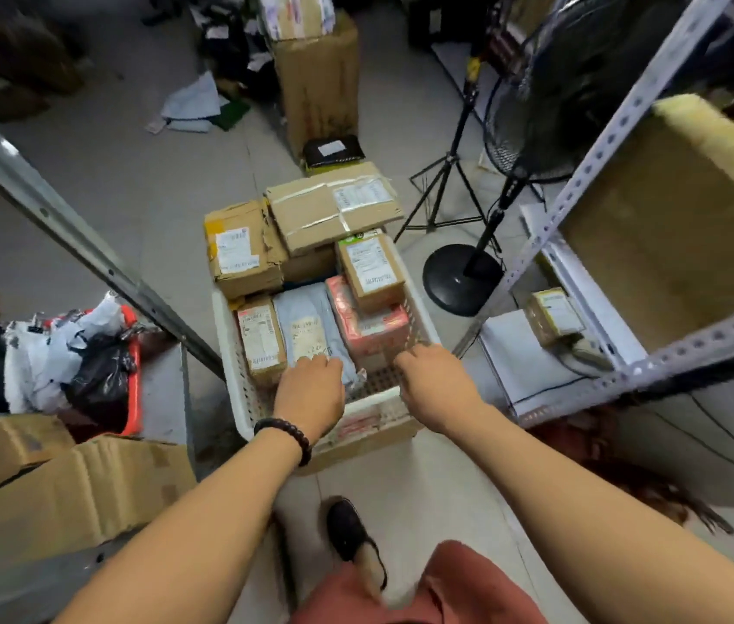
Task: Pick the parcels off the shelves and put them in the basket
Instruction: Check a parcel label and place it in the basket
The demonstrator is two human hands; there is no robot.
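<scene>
A white slatted basket stands on the floor ahead of me, piled with parcels. Inside lie a grey mailer bag, a pink parcel with a small brown box on top, and a narrow box. Larger cartons are stacked at the far end. My left hand is on the near end of the grey mailer, fingers curled down over it. My right hand hangs over the basket's near right corner beside the pink parcel, its fingers bent down and hidden. One small labelled parcel sits on the low right shelf.
Metal shelving rises on the right with a big carton on it. A shelf upright slants on the left. A fan base and tripod stand past the basket. A red crate of bags and cardboard lie at left.
</scene>
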